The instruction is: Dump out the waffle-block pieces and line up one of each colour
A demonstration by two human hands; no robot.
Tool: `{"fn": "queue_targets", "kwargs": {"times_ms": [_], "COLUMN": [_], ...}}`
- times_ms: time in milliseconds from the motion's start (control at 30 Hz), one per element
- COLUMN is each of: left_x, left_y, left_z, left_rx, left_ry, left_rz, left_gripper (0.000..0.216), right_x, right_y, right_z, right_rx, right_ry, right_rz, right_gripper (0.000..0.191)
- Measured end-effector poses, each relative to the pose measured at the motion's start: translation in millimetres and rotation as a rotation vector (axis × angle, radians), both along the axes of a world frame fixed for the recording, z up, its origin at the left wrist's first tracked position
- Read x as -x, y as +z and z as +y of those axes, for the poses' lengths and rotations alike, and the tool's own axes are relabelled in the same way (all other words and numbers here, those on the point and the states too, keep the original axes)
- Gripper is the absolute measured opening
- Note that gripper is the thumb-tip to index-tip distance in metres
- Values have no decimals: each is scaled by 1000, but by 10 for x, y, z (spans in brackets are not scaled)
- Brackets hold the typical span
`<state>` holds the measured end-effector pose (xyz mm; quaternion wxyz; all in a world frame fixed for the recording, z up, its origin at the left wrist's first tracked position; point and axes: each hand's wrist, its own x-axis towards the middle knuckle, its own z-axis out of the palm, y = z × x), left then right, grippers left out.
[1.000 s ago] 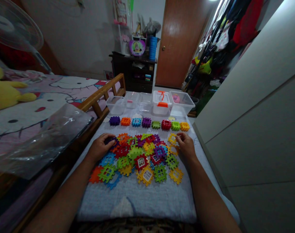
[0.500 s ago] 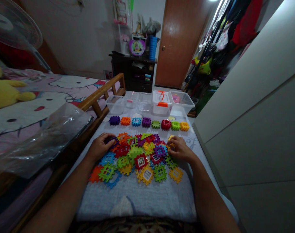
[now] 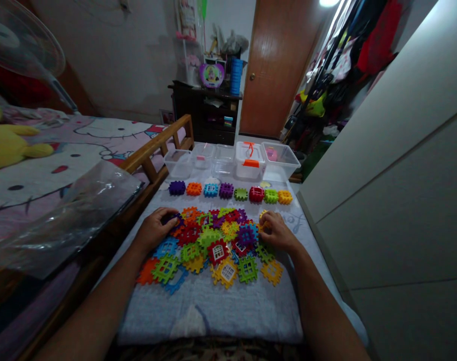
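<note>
A heap of interlocking plastic building blocks (image 3: 209,238) in many colours lies between my hands, flat square pieces with toothed edges, some with white window inserts. My left hand (image 3: 157,226) curls at the heap's left edge, thumb and fingers around a dark purple block (image 3: 179,220). On the right side, the bent fingers of my right hand (image 3: 276,230) close on a yellow block (image 3: 265,226), mostly covered by them. Just left of those fingers a purple block (image 3: 246,235) rests on top of the heap. Beyond the heap runs a row of joined blocks (image 3: 226,190), sorted by colour.
Clear plastic bins (image 3: 178,163) and a lidded box with orange latches (image 3: 250,160) stand at the far end of the cloth-covered table (image 3: 251,316). A wooden bed rail (image 3: 153,145) and a clear plastic bag (image 3: 73,220) lie left. A pale cabinet (image 3: 394,200) borders the right.
The purple block beside my right hand has tipped slightly and sits a little lower. My right hand's fingers have drawn in a bit. My left hand has hardly moved.
</note>
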<state>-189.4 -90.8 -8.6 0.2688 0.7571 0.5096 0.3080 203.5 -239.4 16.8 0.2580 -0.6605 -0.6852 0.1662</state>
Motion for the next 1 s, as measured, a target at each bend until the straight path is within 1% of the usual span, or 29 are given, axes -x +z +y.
{"fn": "queue_targets", "kwargs": {"times_ms": [67,133,200,233,300,367,433,467,533,667,733,800,867,933,1000], "left_x": [1,2,1,0,-2,-3,-4,-5,-9,-15,-15,-14,-10,-5,-1], "left_y": [-6,-12,-17,-18,-20,-19,-15,-10,1,19,21,18,11,2,-6], "left_z": [5,10,13,13,13,13,13,12,8,-3,-6,-6,-4,-2,1], "left_rx": [5,3,-4,-8,-17,-25,-28,-28,-25,-28,-30,-28,-23,-17,-13], "left_ry": [-6,-8,-2,1,6,3,2,3,2,-1,-1,-2,-4,-8,-10], "left_rz": [-6,-5,-4,-5,-5,-2,2,3,7,10,11,12,12,11,11], "left_gripper": [41,41,40,40,41,42,42,42,41,39,39,39,39,40,40], "right_x": [-33,-71,-107,-123,-154,-180,-201,-209,-221,-246,-266,-292,-317,-337,-348], "right_y": [-8,-21,-35,-41,-47,-46,-45,-47,-57,-103,-129,-156,-189,-229,-266], "right_z": [11,23,31,33,36,37,36,35,32,30,35,42,48,52,57], "right_rx": [-34,-26,-30,-56,-153,-236,-275,-285,-280,-178,-163,-192,-200,-156,-111], "right_ry": [4,-25,-114,-177,-315,-424,-464,-451,-380,-206,-204,-260,-323,-349,-346], "right_rz": [123,281,448,507,544,477,355,288,164,19,-26,-72,-117,-147,-150], "right_gripper": [11,13,19,21,23,19,12,9,6,5,4,9,22,36,44]}}
